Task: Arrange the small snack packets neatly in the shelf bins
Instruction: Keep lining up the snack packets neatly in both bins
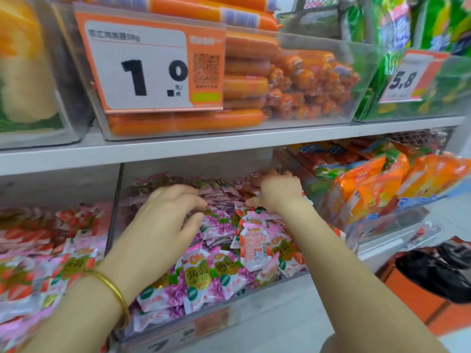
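Head view – at far left sits a bin of strawberry packets (38, 250); beside it the left hand (163, 225), gold bangle (112, 289) on the wrist, arches bent fingers over the snack packets (201, 276) heaped in the clear middle bin (116, 212) – whether it holds any I cannot tell; the right hand (277, 192) clutches packets at the bin's back; orange bags (369, 189) lie rightmost

Thin gold bangle (113, 289) behind the left hand (163, 225), both forearms bare.
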Demonstrator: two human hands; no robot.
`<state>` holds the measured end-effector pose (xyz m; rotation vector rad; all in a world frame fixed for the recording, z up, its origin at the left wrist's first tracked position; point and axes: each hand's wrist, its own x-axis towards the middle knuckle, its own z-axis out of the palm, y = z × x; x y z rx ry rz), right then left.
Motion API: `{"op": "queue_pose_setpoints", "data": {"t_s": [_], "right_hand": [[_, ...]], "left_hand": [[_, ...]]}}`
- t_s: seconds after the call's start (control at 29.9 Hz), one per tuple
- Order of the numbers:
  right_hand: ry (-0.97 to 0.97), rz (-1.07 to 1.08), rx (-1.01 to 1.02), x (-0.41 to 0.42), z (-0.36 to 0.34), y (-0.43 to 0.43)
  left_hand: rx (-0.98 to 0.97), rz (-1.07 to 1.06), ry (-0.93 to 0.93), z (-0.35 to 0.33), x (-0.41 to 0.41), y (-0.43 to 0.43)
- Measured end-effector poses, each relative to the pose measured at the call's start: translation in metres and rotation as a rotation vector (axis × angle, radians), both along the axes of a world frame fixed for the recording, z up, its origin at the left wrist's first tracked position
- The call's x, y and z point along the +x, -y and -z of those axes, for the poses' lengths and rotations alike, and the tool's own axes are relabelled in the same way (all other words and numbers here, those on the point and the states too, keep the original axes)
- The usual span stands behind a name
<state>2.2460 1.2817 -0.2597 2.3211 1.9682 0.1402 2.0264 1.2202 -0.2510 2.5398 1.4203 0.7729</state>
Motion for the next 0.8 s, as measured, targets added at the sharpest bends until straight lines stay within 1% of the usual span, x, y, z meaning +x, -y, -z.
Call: {"op": "queue_pose_setpoints", "data": {"t_s": [0.07, 0.23, 0.3, 0.37, 0.47, 0.53, 0.6, 0.67, 0.73, 0.8], "right_hand": [[-0.040, -0.016, 0.083, 0.002, -0.002, 0.006], [-0.182, -0.047, 0.054, 0.005, -0.021, 0.034], [-0.192, -0.105, 0.145, 0.008, -0.021, 0.046], [-0.310, -0.169, 0.306, 0.011, -0.019, 0.054], [-0.615, -0.222, 0.493, 0.010, -0.025, 0.064], [-0.865, -0.203, 0.499, 0.006, -0.028, 0.069], [-1.150, -0.196, 0.416, 0.001, -0.029, 0.070], [-1.417, -0.201, 0.323, -0.005, -0.029, 0.070], [-1.688, -0.191, 0.214, -0.013, -0.029, 0.069], [-1.885, -0.216, 0.102, -0.024, -0.029, 0.070]], "left_hand": [[-0.018, -0.006, 0.018, 0.003, 0.000, 0.000], [-0.017, 0.001, 0.069, 0.003, -0.002, 0.000], [-0.018, 0.001, 0.092, 0.002, -0.001, 0.000], [-0.020, 0.004, 0.113, 0.001, 0.000, 0.001], [-0.020, 0.013, 0.162, 0.000, 0.002, 0.003], [-0.049, 0.014, 0.206, -0.002, 0.003, 0.005], [-0.094, 0.016, 0.258, -0.002, 0.005, 0.008], [-0.192, 0.009, 0.377, -0.003, 0.005, 0.010], [-0.344, 0.011, 0.569, -0.007, 0.007, 0.014], [-0.505, 0.025, 0.788, -0.012, 0.008, 0.019]]}}
